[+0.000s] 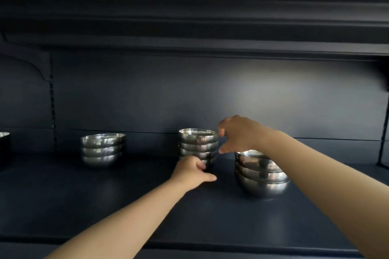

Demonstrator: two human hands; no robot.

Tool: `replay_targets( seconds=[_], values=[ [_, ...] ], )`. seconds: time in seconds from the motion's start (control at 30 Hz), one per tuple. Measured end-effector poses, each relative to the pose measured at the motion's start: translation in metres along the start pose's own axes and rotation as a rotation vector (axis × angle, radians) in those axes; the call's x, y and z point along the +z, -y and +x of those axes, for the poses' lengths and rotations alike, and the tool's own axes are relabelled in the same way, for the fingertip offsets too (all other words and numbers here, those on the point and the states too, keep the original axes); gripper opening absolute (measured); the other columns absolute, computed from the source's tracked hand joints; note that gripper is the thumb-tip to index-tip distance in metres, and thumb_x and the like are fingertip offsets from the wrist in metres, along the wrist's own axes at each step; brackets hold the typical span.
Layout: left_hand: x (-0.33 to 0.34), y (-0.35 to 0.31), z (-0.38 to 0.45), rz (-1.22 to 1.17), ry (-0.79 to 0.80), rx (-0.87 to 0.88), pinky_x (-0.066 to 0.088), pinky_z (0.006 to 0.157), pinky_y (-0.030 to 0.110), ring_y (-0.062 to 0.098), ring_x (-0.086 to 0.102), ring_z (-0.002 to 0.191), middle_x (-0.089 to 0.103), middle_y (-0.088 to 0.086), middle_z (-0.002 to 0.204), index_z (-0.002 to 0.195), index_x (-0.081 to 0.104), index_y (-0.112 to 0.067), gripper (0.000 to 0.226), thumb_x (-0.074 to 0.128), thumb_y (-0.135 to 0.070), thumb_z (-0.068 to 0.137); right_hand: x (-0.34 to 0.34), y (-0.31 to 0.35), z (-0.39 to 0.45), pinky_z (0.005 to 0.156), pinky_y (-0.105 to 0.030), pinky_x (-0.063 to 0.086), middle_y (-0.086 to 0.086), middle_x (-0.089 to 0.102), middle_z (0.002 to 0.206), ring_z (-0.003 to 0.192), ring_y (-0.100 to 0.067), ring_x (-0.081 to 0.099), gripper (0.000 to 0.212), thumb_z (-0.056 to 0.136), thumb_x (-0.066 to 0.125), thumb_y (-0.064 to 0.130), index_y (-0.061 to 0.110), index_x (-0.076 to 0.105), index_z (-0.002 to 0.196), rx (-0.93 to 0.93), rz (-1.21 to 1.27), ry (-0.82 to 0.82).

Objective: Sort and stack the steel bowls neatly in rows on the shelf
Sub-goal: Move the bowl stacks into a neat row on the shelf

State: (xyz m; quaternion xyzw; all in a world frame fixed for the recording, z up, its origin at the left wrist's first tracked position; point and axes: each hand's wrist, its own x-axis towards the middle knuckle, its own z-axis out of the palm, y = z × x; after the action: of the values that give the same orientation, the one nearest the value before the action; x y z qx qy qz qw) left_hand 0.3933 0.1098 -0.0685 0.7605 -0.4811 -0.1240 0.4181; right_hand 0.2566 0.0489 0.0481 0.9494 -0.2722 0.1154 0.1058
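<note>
**Two hands at the middle stack**

Dark shelf (105,206), dim; upper shelf overhead. Far-left bowl (4,134) cut off by the frame. Left hand (192,171) hides the middle stack's (199,143) base, fingers curled against it. Right hand (237,134) at its rim, thumb and forefinger apart, contact unclear. Left stack (103,149) well apart; right stack (262,176) leans, partly behind the forearm. Polished steel.

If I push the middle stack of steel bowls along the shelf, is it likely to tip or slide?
The middle stack stands tall and narrow on rounded bottoms, so a high push may tip it. Polished steel on the smooth shelf probably slides. Pushing low looks safer.
</note>
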Motion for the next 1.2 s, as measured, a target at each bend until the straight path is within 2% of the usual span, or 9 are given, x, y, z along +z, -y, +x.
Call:
replay_targets(
  seconds=[0.1, 0.23, 0.4, 0.57, 0.67, 0.8, 0.93, 1.1, 1.2],
  values=[
    [-0.034, 0.029, 0.014, 0.046, -0.164, -0.110, 0.048, 0.087, 0.027, 0.017, 0.059, 0.105, 0.062, 0.005, 0.115, 0.115, 0.056, -0.013, 0.061, 0.083, -0.037, 0.064, 0.011, 0.013, 0.028, 0.078, -0.029, 0.045, -0.009, 0.058, 0.118, 0.105, -0.026, 0.055, 0.048, 0.080, 0.067, 0.037, 0.006, 0.058, 0.115, -0.008, 0.043, 0.040],
    [-0.038, 0.043, 0.040, -0.113, -0.037, -0.158, 0.039, 0.101, 0.028, 0.021, 0.044, 0.127, 0.041, 0.007, 0.144, 0.144, 0.024, -0.012, 0.105, 0.085, -0.032, 0.062, 0.022, 0.018, 0.062, 0.078, -0.026, 0.040, -0.009, 0.052, 0.123, 0.114, -0.024, 0.047, 0.059, 0.078, 0.068, 0.045, 0.006, 0.056, 0.122, 0.069, 0.117, 0.102],
    [-0.022, 0.048, 0.063, -0.382, 0.040, -0.016, 0.046, 0.099, 0.032, 0.012, 0.058, 0.110, 0.061, -0.001, 0.121, 0.129, 0.043, -0.016, 0.086, 0.088, -0.024, 0.057, 0.036, 0.016, 0.088, 0.070, -0.025, 0.038, -0.005, 0.054, 0.102, 0.108, -0.022, 0.049, 0.051, 0.074, 0.069, 0.052, 0.008, 0.059, 0.100, 0.149, 0.180, 0.167],
    [-0.015, 0.053, 0.064, -0.526, 0.031, 0.031, 0.043, 0.071, 0.010, -0.003, 0.055, 0.099, 0.059, -0.013, 0.112, 0.126, 0.037, -0.025, 0.080, 0.085, -0.021, 0.062, 0.042, 0.014, 0.092, 0.063, -0.023, 0.041, -0.002, 0.061, 0.093, 0.083, -0.017, 0.055, 0.046, 0.074, 0.072, 0.049, 0.010, 0.064, 0.098, 0.175, 0.286, 0.220],
    [-0.015, 0.055, 0.066, -0.558, 0.026, 0.032, 0.044, 0.081, 0.015, 0.002, 0.056, 0.103, 0.060, -0.010, 0.114, 0.129, 0.038, -0.023, 0.081, 0.085, -0.022, 0.063, 0.045, 0.015, 0.090, 0.055, -0.021, 0.036, 0.001, 0.057, 0.085, 0.080, -0.016, 0.053, 0.036, 0.075, 0.071, 0.047, 0.015, 0.056, 0.083, 0.174, 0.293, 0.217],
    [-0.016, 0.057, 0.067, -0.571, 0.030, 0.021, 0.043, 0.092, 0.023, 0.003, 0.055, 0.105, 0.059, -0.012, 0.115, 0.132, 0.039, -0.024, 0.084, 0.086, -0.026, 0.062, 0.043, 0.019, 0.088, 0.055, -0.020, 0.037, -0.001, 0.059, 0.091, 0.081, -0.017, 0.054, 0.044, 0.076, 0.071, 0.046, 0.010, 0.063, 0.099, 0.184, 0.317, 0.198],
    [-0.015, 0.058, 0.067, -0.562, 0.037, 0.022, 0.043, 0.097, 0.026, 0.006, 0.054, 0.109, 0.058, -0.011, 0.119, 0.138, 0.032, -0.024, 0.094, 0.086, -0.028, 0.062, 0.039, 0.014, 0.087, 0.051, -0.021, 0.034, 0.003, 0.051, 0.077, 0.070, -0.014, 0.048, 0.043, 0.073, 0.073, 0.050, 0.014, 0.058, 0.093, 0.217, 0.344, 0.212],
    [-0.011, 0.059, 0.065, -0.526, 0.073, 0.037, 0.042, 0.085, 0.019, -0.001, 0.054, 0.104, 0.056, -0.016, 0.115, 0.141, 0.022, -0.023, 0.103, 0.087, -0.023, 0.061, 0.039, 0.005, 0.088, 0.078, -0.032, 0.048, -0.006, 0.054, 0.094, 0.088, -0.024, 0.055, 0.048, 0.070, 0.076, 0.048, 0.011, 0.059, 0.097, 0.245, 0.460, 0.271],
    [-0.009, 0.060, 0.067, -0.542, 0.052, 0.040, 0.044, 0.081, 0.018, -0.001, 0.055, 0.102, 0.058, -0.014, 0.112, 0.138, 0.027, -0.020, 0.097, 0.087, -0.018, 0.061, 0.043, 0.006, 0.089, 0.073, -0.030, 0.047, -0.007, 0.056, 0.089, 0.086, -0.024, 0.057, 0.049, 0.070, 0.075, 0.049, 0.009, 0.061, 0.093, 0.250, 0.451, 0.256]
  ],
)
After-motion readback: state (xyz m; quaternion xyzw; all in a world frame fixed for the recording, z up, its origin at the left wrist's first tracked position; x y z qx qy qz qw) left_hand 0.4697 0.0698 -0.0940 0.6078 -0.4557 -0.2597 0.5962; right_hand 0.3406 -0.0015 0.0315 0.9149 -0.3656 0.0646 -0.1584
